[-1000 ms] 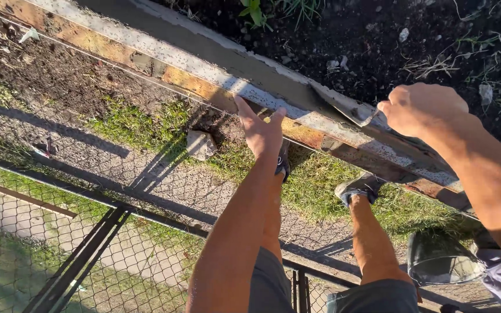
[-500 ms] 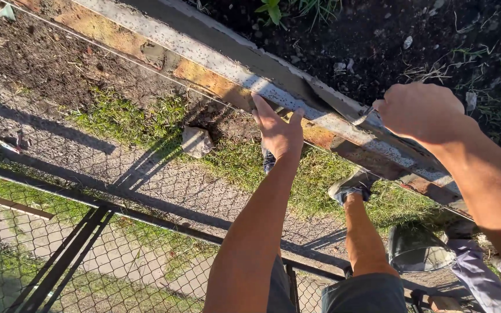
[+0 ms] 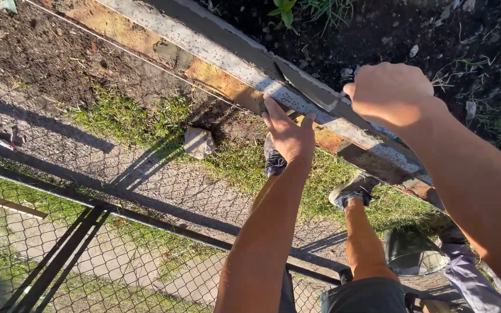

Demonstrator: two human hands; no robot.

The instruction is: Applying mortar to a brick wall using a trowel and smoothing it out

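Observation:
A long low wall runs diagonally, its top covered with a grey wet mortar layer. My right hand is closed in a fist over the wall and holds a trowel; its dark pointed blade lies on the mortar, while the handle is hidden in the fist. My left hand is flat, fingers stretched out, with the fingertips against the near edge of the mortar strip just below the blade. It holds nothing.
My two shoes stand on grass by the wall's foot. A stone lies on the grass at left. A chain-link fence panel with a dark metal frame lies nearer me. A dark bucket is at lower right. Dark soil lies beyond the wall.
My left hand has gone up to the wall's near edge and laid its fingers on it. My right hand has slid the trowel left along the mortar top.

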